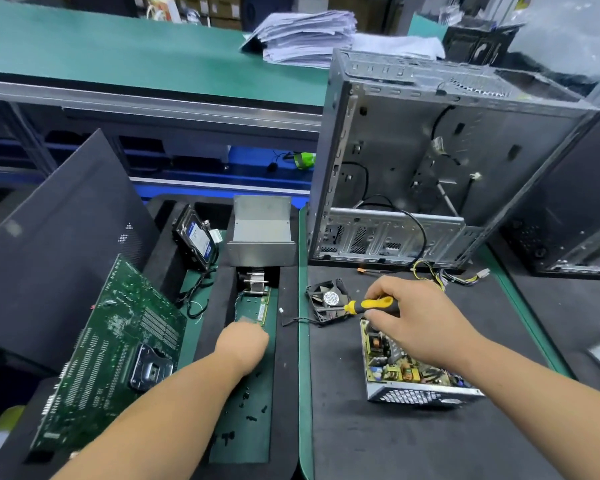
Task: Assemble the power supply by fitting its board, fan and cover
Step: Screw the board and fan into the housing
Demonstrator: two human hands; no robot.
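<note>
From the head camera, the right hand (409, 320) is gripping a yellow-and-black screwdriver (371, 304), fingers curled round the handle, its shaft pointing away from the fingers toward the fan (328, 299) lying just beyond the tip on the dark mat (413, 445). Directly beneath those fingers, the open power supply case (426, 396) is sitting with its board (395, 368) inside. The left hand (245, 344) is reaching down into a green tray (243, 441); its fingers are curled under, and I cannot tell whether they are holding anything. Loose black screws (253, 418) are lying behind that hand, toward the wrist. The metal cover (262, 233) is standing beyond the left fingertips, and a computer chassis (430, 161) is standing well beyond the right hand.
</note>
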